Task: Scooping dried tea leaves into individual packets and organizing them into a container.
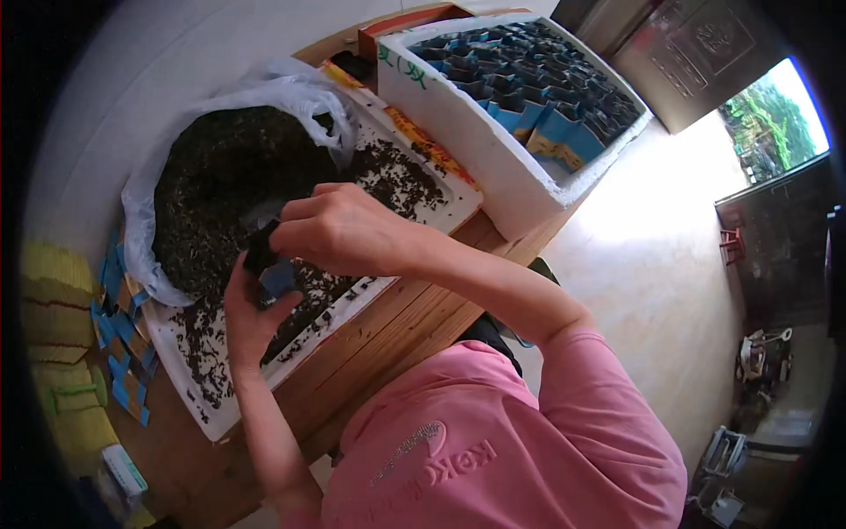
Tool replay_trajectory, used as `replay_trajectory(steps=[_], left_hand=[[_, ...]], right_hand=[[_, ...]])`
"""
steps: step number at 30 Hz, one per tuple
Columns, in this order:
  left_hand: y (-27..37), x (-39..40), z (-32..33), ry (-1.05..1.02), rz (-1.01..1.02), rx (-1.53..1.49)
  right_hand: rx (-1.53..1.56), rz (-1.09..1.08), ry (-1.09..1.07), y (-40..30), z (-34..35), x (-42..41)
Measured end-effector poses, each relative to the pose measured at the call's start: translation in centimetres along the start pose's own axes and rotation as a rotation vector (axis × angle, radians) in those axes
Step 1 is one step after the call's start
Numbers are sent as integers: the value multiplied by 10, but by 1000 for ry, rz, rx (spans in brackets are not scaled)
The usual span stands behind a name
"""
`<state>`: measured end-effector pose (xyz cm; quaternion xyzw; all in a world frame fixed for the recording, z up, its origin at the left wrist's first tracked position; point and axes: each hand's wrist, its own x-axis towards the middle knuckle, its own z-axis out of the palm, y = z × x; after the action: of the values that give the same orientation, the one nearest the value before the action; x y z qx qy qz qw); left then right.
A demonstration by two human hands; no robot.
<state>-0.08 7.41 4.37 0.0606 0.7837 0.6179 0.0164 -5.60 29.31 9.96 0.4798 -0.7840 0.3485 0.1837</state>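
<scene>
My left hand (pixel 254 311) holds a small blue paper cup (pixel 278 278) from below, its thumb and fingers around the sides. Right above it, my right hand (pixel 330 228) pinches a dark clump (pixel 262 248) at the cup's mouth; what the dark thing is exactly cannot be told. Both hands are over the near side of an open clear plastic bag (pixel 142 264) full of dark, crumbly soil (pixel 218 172). The bag rests on a white foam tray (pixel 218 416) strewn with soil crumbs.
A white foam box (pixel 462 139) of soil-filled blue paper cups (pixel 522 106) stands at the back right of the wooden table (pixel 370 330). Folded blue and brown paper pieces (pixel 125 337) lie left of the tray, beside yellow paper stacks (pixel 59 304).
</scene>
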Motion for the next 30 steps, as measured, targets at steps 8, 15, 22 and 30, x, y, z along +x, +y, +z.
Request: replay_trajectory(steps=[8, 15, 22, 30], left_hand=[[17, 26, 45, -148, 135, 97], [37, 37, 64, -204, 286, -173], [5, 31, 36, -98, 44, -270], [-9, 31, 23, 41, 23, -192]], right_hand=[[-70, 183, -83, -2, -57, -34], [-154, 560, 207, -17, -171, -45], [-454, 943, 340, 2, -257, -107], [-574, 1150, 263, 46, -251, -150]])
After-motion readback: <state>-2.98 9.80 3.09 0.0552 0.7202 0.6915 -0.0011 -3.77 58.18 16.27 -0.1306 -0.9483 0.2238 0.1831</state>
